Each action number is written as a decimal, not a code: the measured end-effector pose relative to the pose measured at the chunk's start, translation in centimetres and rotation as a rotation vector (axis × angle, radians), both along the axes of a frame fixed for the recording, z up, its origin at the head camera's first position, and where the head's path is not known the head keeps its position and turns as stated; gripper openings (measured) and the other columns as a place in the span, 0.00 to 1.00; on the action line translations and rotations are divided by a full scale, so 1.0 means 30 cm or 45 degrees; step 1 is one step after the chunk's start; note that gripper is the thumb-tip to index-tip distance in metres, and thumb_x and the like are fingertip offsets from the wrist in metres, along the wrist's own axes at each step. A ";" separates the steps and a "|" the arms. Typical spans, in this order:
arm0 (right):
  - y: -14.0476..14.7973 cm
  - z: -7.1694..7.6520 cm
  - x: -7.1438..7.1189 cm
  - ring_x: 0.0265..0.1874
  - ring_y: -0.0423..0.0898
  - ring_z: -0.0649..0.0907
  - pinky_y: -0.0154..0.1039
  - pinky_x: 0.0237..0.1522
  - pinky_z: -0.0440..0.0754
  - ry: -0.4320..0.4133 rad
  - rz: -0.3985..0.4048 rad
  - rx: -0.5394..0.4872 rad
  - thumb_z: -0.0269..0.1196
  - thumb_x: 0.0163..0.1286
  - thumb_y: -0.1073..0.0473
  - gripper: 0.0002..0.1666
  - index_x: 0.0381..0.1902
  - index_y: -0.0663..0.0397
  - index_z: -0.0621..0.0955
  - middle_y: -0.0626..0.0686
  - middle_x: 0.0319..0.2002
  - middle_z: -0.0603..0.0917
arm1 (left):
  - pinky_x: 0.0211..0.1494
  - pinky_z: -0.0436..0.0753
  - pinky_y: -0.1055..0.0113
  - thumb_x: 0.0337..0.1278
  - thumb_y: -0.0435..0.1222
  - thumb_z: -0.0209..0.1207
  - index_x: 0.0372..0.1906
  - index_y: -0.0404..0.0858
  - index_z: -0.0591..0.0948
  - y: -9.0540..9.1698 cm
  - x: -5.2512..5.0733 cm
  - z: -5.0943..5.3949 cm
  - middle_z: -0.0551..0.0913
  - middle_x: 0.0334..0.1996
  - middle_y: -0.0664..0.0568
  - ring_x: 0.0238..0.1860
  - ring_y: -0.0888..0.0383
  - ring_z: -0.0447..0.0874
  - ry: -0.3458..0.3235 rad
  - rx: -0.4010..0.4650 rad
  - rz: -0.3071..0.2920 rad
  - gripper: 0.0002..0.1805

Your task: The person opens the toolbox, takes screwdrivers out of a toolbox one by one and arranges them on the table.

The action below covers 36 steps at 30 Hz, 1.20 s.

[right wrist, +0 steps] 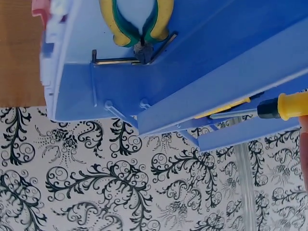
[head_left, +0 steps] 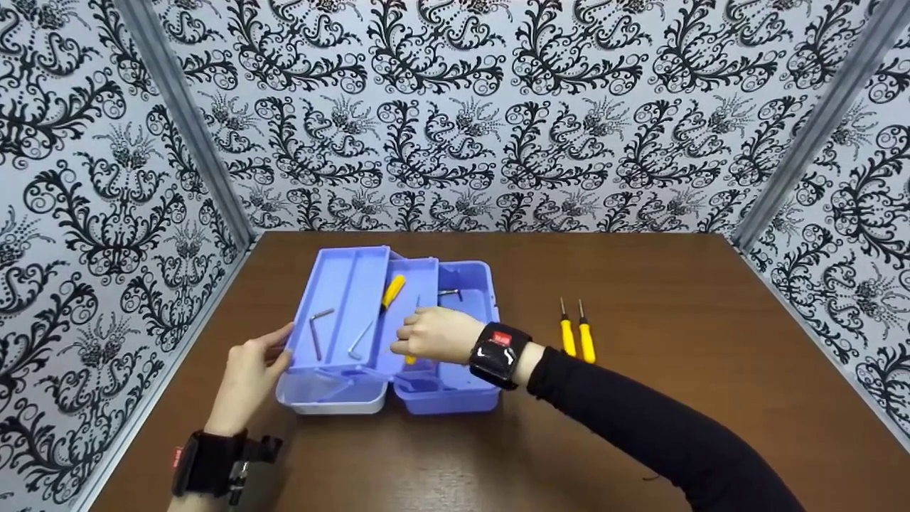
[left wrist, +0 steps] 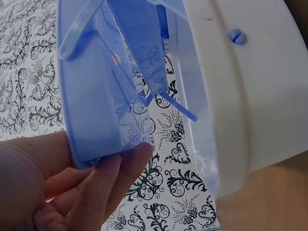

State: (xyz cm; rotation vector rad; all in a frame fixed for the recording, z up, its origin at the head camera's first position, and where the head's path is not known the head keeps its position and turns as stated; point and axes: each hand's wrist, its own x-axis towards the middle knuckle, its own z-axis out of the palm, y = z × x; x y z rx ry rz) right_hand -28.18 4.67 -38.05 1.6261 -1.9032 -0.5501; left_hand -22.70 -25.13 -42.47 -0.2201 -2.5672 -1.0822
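A purple toolbox (head_left: 451, 402) stands unfolded, its stepped trays spread over the whitish lid. My left hand (head_left: 249, 377) grips the outer edge of the upper tray (left wrist: 89, 106), fingers beneath its corner in the left wrist view. Over the middle tray, my right hand (head_left: 442, 334) holds a yellow-handled screwdriver (right wrist: 291, 106), its shaft pointing into the tray. Another yellow screwdriver (head_left: 394, 290) lies in that tray. Two L-shaped metal keys (head_left: 315, 334) lie in the upper tray. Pliers with yellow-green handles (right wrist: 163, 19) rest in the deep base, beside L-shaped keys (right wrist: 115, 61).
Two yellow screwdrivers (head_left: 586, 341) lie side by side on the brown table (head_left: 682, 398), right of the box. Patterned walls (head_left: 483, 142) enclose the table at the back and both sides. The lid (head_left: 334, 408) sits under the raised trays.
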 end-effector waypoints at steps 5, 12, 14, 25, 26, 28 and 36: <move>0.057 0.035 0.002 0.32 0.39 0.83 0.31 0.39 0.82 0.025 0.097 -0.077 0.61 0.64 0.63 0.06 0.33 0.44 0.81 0.42 0.29 0.84 | 0.42 0.90 0.59 0.59 0.22 0.57 0.60 0.26 0.77 -0.007 0.001 -0.003 0.83 0.49 0.28 0.42 0.37 0.88 -0.024 -0.005 0.017 0.22; 0.183 0.080 -0.006 0.37 0.41 0.84 0.32 0.42 0.84 0.087 0.171 -0.195 0.64 0.56 0.69 0.09 0.30 0.48 0.80 0.46 0.32 0.85 | 0.39 0.91 0.59 0.58 0.21 0.57 0.59 0.25 0.77 -0.009 0.000 -0.003 0.84 0.47 0.28 0.42 0.38 0.89 0.004 -0.025 0.021 0.22; 0.219 0.080 -0.018 0.39 0.41 0.84 0.32 0.43 0.85 0.076 0.184 -0.233 0.65 0.56 0.70 0.09 0.31 0.49 0.80 0.47 0.34 0.86 | 0.39 0.91 0.59 0.57 0.21 0.58 0.59 0.25 0.78 -0.007 0.001 0.000 0.85 0.47 0.29 0.42 0.38 0.89 0.012 -0.025 0.020 0.22; 0.436 0.080 -0.058 0.41 0.48 0.86 0.36 0.43 0.87 0.055 0.215 -0.386 0.67 0.55 0.69 0.07 0.31 0.56 0.81 0.52 0.36 0.88 | 0.41 0.91 0.61 0.59 0.22 0.57 0.60 0.25 0.76 -0.002 -0.011 -0.001 0.84 0.47 0.27 0.42 0.38 0.89 -0.026 -0.003 0.003 0.22; 0.458 0.078 -0.060 0.41 0.48 0.87 0.37 0.43 0.87 0.044 0.211 -0.398 0.67 0.54 0.69 0.07 0.31 0.57 0.81 0.53 0.37 0.88 | 0.41 0.91 0.60 0.59 0.22 0.57 0.60 0.25 0.76 -0.002 -0.013 -0.003 0.84 0.47 0.27 0.42 0.38 0.89 -0.029 -0.003 0.002 0.22; 0.502 0.069 -0.062 0.41 0.49 0.86 0.38 0.43 0.87 0.016 0.199 -0.417 0.66 0.54 0.71 0.07 0.32 0.58 0.81 0.54 0.36 0.88 | 0.42 0.90 0.60 0.59 0.22 0.57 0.61 0.25 0.75 -0.003 -0.016 -0.004 0.83 0.47 0.27 0.42 0.38 0.89 -0.030 0.000 0.000 0.23; 0.667 -0.021 -0.054 0.39 0.50 0.86 0.40 0.39 0.87 -0.040 0.128 -0.430 0.55 0.68 0.70 0.10 0.31 0.59 0.82 0.55 0.34 0.87 | 0.42 0.91 0.60 0.59 0.22 0.56 0.61 0.25 0.75 -0.004 -0.007 -0.010 0.83 0.48 0.26 0.43 0.37 0.88 -0.035 0.019 0.004 0.23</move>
